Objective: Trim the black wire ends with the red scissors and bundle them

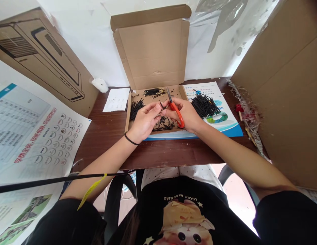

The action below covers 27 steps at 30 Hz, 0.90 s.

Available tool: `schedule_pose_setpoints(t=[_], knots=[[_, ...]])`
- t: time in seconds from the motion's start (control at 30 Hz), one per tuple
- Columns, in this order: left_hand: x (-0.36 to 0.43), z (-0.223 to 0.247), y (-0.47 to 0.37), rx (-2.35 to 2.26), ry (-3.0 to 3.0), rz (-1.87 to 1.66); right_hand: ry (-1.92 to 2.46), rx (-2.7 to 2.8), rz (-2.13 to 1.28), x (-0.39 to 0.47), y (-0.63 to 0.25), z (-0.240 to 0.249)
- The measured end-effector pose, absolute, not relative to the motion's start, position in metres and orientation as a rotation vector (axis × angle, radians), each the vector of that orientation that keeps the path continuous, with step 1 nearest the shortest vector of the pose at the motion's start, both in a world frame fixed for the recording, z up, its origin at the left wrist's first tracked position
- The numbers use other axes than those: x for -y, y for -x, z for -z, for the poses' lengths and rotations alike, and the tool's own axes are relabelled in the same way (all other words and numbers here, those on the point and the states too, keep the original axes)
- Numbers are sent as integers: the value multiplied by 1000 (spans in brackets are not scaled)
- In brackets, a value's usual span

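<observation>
Over an opened cardboard box (154, 51), my left hand (144, 119) is closed, its thumb and fingertips pinching a small dark piece (162, 105) too small to name. Orange-handled scissors (178, 115) are gripped in my right hand (187, 110), blades pointing away from me. My right fingertips meet the left ones near the dark piece. Inside the box, thin black sticks (136, 108) lie at the left, and a bundle with gold-coloured ends (154, 92) is at the back. Short black scraps (163, 125) are scattered below my hands.
Right of the box, a large pile of thin black sticks (204, 106) lies on a printed sheet (231, 119). A white paper (116, 99) is on the left of the brown table (171, 153). Cardboard walls (283, 102) and crumpled clear plastic (250, 122) border the right side.
</observation>
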<state>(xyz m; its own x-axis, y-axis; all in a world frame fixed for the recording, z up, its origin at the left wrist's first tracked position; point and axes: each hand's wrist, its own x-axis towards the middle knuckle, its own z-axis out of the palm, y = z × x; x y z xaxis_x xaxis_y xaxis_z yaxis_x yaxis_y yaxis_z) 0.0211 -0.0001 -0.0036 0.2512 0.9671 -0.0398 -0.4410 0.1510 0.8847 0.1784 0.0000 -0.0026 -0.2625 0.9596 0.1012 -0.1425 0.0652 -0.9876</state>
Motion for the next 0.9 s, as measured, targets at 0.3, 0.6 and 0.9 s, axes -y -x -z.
schedule_pose_setpoints(t=[0.3, 0.6, 0.9], knots=[[2, 2, -22, -720, -1182, -1239, 875, 1411, -1571, 1, -184, 3], [2, 6, -18, -946, -1652, -1351, 1091, 1689, -949, -3, -191, 0], [3, 8, -16, -1126, -1844, -1411, 1249, 2066, -216, 4, -199, -10]])
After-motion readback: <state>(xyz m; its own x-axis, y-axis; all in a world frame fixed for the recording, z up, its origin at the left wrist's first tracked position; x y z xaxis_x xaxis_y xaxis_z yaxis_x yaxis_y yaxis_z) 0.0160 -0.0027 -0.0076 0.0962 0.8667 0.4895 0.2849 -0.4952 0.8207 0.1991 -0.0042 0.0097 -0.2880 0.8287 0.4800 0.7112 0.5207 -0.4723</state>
